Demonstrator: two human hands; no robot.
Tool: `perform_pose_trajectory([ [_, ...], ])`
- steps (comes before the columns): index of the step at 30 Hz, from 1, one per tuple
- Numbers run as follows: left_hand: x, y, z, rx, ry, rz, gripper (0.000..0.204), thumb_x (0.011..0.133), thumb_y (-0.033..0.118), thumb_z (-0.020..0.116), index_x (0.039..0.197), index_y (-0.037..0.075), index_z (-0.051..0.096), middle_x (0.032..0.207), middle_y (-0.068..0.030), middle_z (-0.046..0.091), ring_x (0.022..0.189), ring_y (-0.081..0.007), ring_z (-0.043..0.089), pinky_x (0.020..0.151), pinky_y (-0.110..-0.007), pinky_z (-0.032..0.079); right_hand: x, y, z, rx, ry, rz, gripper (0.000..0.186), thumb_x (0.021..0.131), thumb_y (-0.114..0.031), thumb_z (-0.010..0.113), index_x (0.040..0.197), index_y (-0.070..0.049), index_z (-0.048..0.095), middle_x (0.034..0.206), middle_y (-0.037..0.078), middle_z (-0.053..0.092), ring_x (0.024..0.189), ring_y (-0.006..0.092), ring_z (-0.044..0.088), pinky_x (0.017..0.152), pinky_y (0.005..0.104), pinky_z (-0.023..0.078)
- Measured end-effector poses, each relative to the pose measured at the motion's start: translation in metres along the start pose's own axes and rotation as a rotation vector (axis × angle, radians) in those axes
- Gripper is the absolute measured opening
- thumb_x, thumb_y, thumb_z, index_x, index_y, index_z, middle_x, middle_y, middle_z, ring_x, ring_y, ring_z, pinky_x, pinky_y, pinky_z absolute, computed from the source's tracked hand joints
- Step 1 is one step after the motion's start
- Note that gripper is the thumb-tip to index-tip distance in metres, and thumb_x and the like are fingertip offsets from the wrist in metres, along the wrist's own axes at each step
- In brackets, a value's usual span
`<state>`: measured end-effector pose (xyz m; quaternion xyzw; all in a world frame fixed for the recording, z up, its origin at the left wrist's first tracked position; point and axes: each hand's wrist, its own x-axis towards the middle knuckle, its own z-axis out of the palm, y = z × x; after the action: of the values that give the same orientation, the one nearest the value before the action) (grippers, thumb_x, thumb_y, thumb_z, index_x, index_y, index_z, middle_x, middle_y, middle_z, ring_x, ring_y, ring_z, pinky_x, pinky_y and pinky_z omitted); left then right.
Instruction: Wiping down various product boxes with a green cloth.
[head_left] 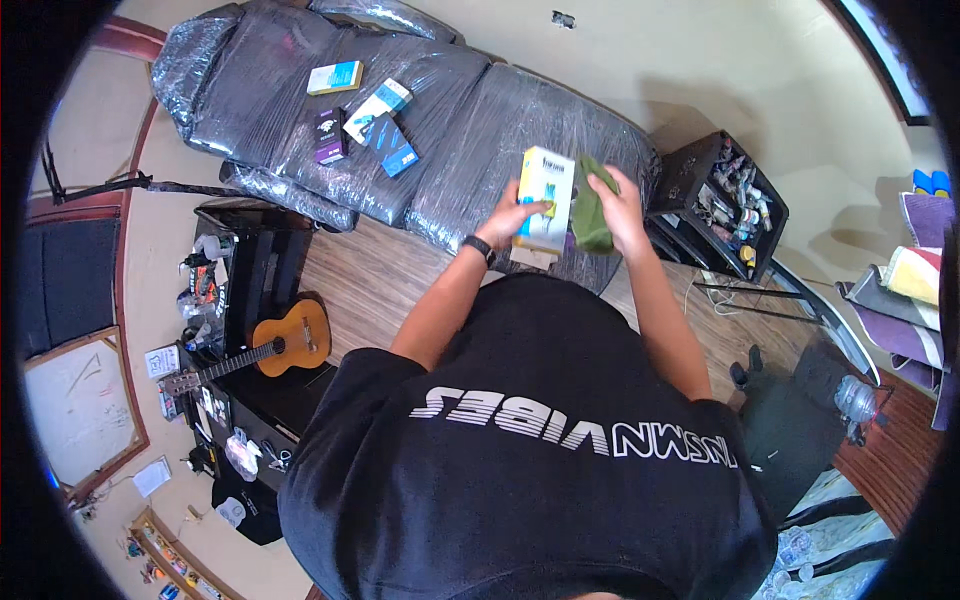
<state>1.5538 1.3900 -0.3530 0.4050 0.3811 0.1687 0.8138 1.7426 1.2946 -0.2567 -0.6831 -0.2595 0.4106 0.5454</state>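
Just right of the white box [549, 180] your left hand [508, 216] grasps, your right hand [622, 208] clutches a green cloth [591, 222]; that box seems unfinished; beyond your grip to the left, four boxes [391, 147] lie on the sofa [505, 115]; whether finished or waiting does not show.

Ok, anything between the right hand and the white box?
Yes: the green cloth in the right hand sits between it and the white box, on the box's right. Nothing visible separates the left hand from the box.
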Motion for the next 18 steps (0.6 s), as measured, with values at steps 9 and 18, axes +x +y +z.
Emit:
perform_pose_trajectory([
  [9,0.022,-0.181,-0.08,1.222,0.276,-0.096,0.069,0.093,0.052,0.063,0.139,0.002,0.046,0.128,-0.0283,0.063,0.12,-0.0464,0.06,0.103,-0.054,0.046,-0.022,0.105,-0.046,-0.347,-0.024,0.193,0.028,0.092,-0.022,0.071,0.113,-0.003,0.069,0.094,0.003,0.069,0.082,0.014,0.062,0.075,0.0326,0.05],
  [18,0.026,-0.141,-0.059,0.74,0.245,-0.131,0.077,0.094,0.047,0.062,0.148,0.001,0.032,0.133,-0.0317,0.058,0.124,-0.0494,0.055,0.108,-0.051,0.042,0.025,0.223,-0.017,-0.624,0.03,0.225,0.045,0.087,-0.037,0.074,0.119,-0.005,0.07,0.111,0.017,0.072,0.104,0.0252,0.068,0.091,0.0369,0.051],
])
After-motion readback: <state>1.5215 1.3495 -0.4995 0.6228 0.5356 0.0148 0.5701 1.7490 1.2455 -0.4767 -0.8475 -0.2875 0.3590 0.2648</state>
